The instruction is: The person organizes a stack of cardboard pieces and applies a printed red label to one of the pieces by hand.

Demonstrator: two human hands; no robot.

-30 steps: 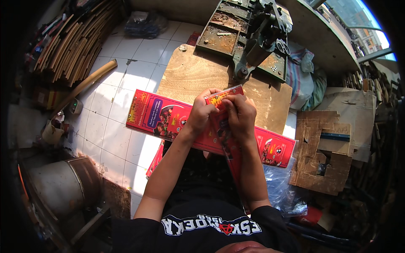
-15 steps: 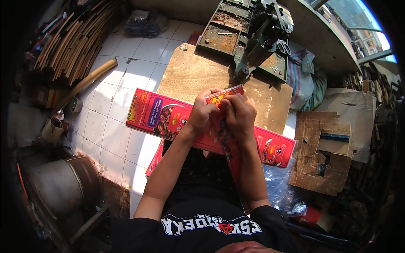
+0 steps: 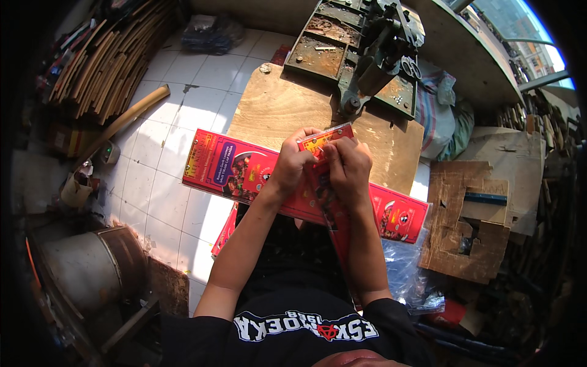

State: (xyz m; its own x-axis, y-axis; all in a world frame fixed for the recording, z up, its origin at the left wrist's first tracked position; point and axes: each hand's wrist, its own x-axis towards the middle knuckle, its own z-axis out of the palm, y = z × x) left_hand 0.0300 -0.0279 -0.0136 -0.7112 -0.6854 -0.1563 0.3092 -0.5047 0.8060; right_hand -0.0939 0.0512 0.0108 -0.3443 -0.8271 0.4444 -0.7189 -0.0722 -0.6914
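A long red printed strip [image 3: 312, 144], with a yellow patch near its top and a glossy clear cover, slants up between my hands. My left hand [image 3: 293, 162] grips its left edge near the top, thumb in front and fingers behind. On the right edge, my right hand [image 3: 350, 166] is closed with its thumb and bent fingers pressed near the top. Something tiny and pale shows between the two thumbs, too small to make out. Beneath my wrists a wider red printed panel [image 3: 211, 160] with food pictures lies crosswise, its middle hidden by my hands and the strip.
Ahead is a wooden board [image 3: 275, 101], with a dark metal hand press [image 3: 376, 73] and compartment trays [image 3: 315, 58] beyond it. Cut cardboard [image 3: 455, 244] and clear plastic [image 3: 406, 275] lie at right. Stacked cardboard [image 3: 116, 61] and a metal drum [image 3: 82, 269] stand at left.
My right thumb and fingers have shifted slightly at the strip's top, and a tiny pale bit now shows between the thumbs. The crosswise panel stays in place.
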